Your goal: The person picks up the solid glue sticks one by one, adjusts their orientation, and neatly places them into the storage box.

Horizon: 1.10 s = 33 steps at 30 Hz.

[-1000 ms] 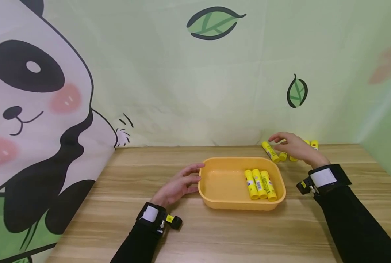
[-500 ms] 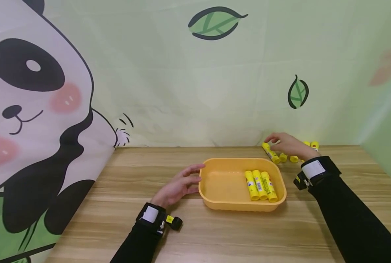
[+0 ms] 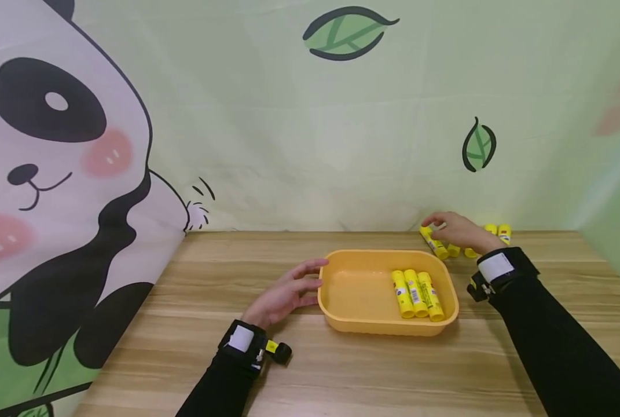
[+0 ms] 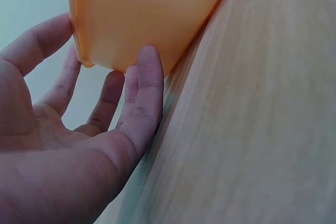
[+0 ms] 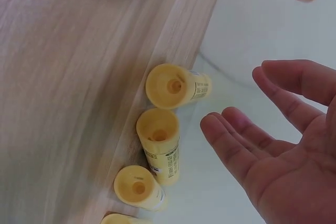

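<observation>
My left hand (image 3: 283,295) rests its fingertips on the left end of an orange plastic tray (image 3: 353,292); the left wrist view shows the fingers spread along the wall (image 4: 142,19). Three yellow glue sticks (image 3: 415,294) lie side by side at the tray's right end. Beyond the tray, my right hand (image 3: 462,230) hovers above more glue sticks, its fingers loosely bent and holding nothing. Beneath its fingertips lies the leftmost glue stick (image 3: 436,245). In the right wrist view, the nearest glue stick (image 5: 173,86) is apart from the fingers, its hollow base facing the camera.
Two more glue sticks (image 3: 504,233) lie at the table's back edge, right of my right hand, which partly hides others. A pale green backdrop (image 3: 310,145) with a printed panda and leaves rises behind the wooden table (image 3: 341,370).
My right hand has moved a little left, over the leftmost glue stick outside the tray. My left hand keeps its place at the tray. The head view has shifted slightly.
</observation>
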{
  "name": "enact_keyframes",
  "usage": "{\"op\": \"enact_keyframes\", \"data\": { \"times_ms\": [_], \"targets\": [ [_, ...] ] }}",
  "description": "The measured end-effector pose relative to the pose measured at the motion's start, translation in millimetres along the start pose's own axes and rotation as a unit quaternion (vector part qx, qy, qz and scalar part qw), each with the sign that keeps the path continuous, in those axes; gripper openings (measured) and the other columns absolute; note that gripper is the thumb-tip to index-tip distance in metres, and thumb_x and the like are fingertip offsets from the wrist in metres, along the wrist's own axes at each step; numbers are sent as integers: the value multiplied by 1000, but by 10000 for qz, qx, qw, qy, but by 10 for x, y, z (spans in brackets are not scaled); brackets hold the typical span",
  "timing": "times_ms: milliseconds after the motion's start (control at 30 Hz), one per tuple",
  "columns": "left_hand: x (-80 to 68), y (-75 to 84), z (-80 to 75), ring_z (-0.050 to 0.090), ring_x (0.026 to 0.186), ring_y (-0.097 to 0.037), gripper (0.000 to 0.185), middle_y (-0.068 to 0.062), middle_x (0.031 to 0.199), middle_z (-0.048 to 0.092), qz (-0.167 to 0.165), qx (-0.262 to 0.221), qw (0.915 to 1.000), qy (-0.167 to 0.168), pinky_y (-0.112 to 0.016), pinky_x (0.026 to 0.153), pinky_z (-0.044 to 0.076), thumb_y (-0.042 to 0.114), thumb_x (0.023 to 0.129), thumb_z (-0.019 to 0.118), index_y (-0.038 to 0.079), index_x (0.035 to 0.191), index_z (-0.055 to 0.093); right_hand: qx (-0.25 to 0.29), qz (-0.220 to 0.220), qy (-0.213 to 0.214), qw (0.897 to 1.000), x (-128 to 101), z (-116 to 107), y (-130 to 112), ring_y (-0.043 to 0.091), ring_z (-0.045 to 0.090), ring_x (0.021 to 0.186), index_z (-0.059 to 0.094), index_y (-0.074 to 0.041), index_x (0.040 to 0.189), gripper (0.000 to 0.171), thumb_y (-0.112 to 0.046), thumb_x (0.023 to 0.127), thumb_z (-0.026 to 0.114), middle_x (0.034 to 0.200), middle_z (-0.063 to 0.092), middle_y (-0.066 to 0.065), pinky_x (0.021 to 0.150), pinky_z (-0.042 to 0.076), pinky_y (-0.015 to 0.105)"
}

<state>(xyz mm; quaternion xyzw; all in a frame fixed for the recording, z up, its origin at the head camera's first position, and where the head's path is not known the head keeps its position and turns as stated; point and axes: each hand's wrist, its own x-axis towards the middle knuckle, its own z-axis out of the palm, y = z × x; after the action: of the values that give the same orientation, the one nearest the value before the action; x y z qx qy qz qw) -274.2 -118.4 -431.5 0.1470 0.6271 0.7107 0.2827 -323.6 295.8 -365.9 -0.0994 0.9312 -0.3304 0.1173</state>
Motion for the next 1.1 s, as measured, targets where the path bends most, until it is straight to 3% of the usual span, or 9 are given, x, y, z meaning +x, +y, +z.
{"op": "enact_keyframes", "data": {
  "times_ms": [400,800,1100],
  "targets": [
    [-3,9,0,54,128,-27,51,-14,153,37,-43,-12,10000,17,-42,105,53,10,106,57,13,156,45,-175,-4,29,9998,53,22,17,50,47,122,54,9,137,41,-8,99,54,141,45,39,99,49,60],
    [-4,8,3,55,127,-27,51,-14,153,37,18,-68,10000,26,-42,104,53,8,106,56,11,155,45,-265,86,-238,9993,165,80,58,48,47,118,55,7,137,41,-7,98,55,143,46,38,104,46,64],
    [-9,7,-2,56,126,-26,51,-14,153,38,22,-28,10000,16,-43,106,53,8,105,56,11,155,46,-648,15,-327,9974,229,118,40,42,51,105,55,13,133,42,3,93,57,134,53,36,87,49,45]
  ]
}}
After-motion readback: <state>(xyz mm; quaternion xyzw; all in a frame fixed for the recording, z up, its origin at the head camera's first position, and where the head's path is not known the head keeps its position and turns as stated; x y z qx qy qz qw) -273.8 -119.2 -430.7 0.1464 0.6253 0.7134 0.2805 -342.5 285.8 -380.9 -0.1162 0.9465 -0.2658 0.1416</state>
